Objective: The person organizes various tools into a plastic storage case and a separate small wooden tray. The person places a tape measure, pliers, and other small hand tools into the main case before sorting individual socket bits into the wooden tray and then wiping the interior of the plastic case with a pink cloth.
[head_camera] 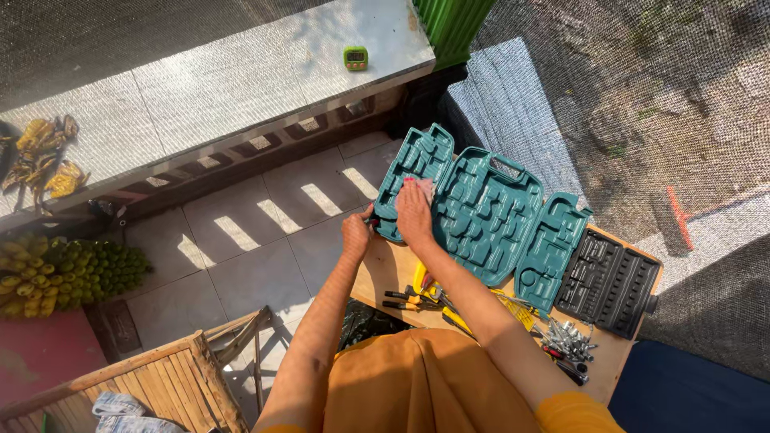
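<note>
My right hand (414,215) fingers press a pink cloth (420,187) flat onto the left panel of the open teal tool case (481,212) on the bench (389,269). Left hand (356,234) fingers grip the case's near edge. Black socket tray (607,281) far right.

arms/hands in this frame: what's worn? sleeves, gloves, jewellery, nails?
Both arms are bare from the hands almost to the shoulders. No gloves on the left hand or right hand. Short mustard-orange sleeves match the orange garment. No watch, bracelet or ring is visible. The right hand's fingernails look red; the left hand's cannot be told.
</note>
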